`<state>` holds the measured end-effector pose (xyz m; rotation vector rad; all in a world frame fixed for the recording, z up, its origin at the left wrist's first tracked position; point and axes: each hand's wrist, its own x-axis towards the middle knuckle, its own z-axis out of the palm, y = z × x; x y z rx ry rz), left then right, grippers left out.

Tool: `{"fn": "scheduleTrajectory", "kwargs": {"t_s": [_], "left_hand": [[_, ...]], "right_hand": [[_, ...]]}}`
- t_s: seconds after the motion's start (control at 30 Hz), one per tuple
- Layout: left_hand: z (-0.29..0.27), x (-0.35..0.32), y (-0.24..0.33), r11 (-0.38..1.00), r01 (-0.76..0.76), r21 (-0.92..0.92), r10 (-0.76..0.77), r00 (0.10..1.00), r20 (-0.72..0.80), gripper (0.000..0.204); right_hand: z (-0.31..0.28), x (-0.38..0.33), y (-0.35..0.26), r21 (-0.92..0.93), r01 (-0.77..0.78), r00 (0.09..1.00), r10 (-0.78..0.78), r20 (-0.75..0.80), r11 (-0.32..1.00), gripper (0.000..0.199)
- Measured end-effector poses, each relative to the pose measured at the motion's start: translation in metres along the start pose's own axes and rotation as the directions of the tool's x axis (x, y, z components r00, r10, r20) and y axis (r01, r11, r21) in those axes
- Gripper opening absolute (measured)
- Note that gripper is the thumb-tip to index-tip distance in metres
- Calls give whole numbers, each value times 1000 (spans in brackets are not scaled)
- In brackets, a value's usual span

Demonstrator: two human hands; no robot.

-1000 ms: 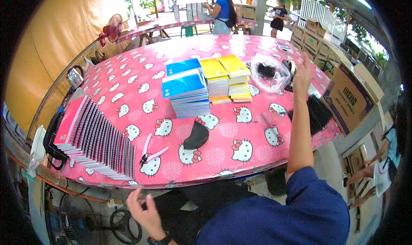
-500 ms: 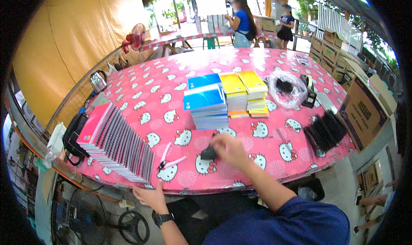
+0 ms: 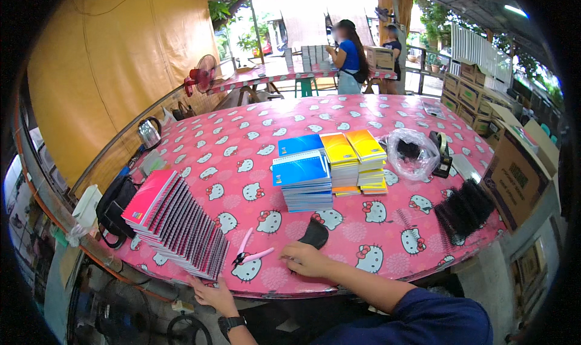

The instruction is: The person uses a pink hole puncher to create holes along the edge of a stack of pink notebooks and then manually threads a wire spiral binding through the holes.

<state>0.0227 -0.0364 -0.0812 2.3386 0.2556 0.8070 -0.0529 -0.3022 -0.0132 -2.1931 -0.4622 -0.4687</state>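
Note:
My left hand (image 3: 214,296) is at the table's front edge, thumb and fingers apart, by the bottom of a tall leaning stack of spiral notebooks with a pink-red cover (image 3: 153,191). My right hand (image 3: 304,260) is low over the table, its fingers curled together; whether anything small is between them I cannot make out. Just left of it lies a pair of pliers with pink handles (image 3: 251,255), jaws toward the notebooks. Beyond the right hand is a flat, curved black object (image 3: 315,232) of unclear kind. Farther off stand blue notebooks (image 3: 301,171) beside yellow ones (image 3: 340,150).
On the pink patterned tablecloth (image 3: 254,118), black spiral coils (image 3: 465,209) lie at right, near a clear plastic bag (image 3: 413,154) and a tape dispenser (image 3: 442,156). An open carton (image 3: 517,175) stands at the right edge; a black bag (image 3: 115,209) sits left. Two people are at the back.
My right hand has come off the black object and moved nearer, toward the pliers. My left hand stays by the notebook stack. The view has tilted up, so everything sits lower.

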Motion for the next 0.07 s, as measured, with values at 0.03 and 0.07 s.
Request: {"fn": "scheduleTrajectory", "kwargs": {"t_s": [0.03,0.07], "left_hand": [[1,3,-3,1000,-6,-5,6,1000,6,94],[0,6,-7,1000,7,-6,-7,999,51,97]], "right_hand": [[1,5,0,-84,10,1000,-8,28,996,18],[-1,4,1,-90,4,1000,-2,21,996,18]]}}
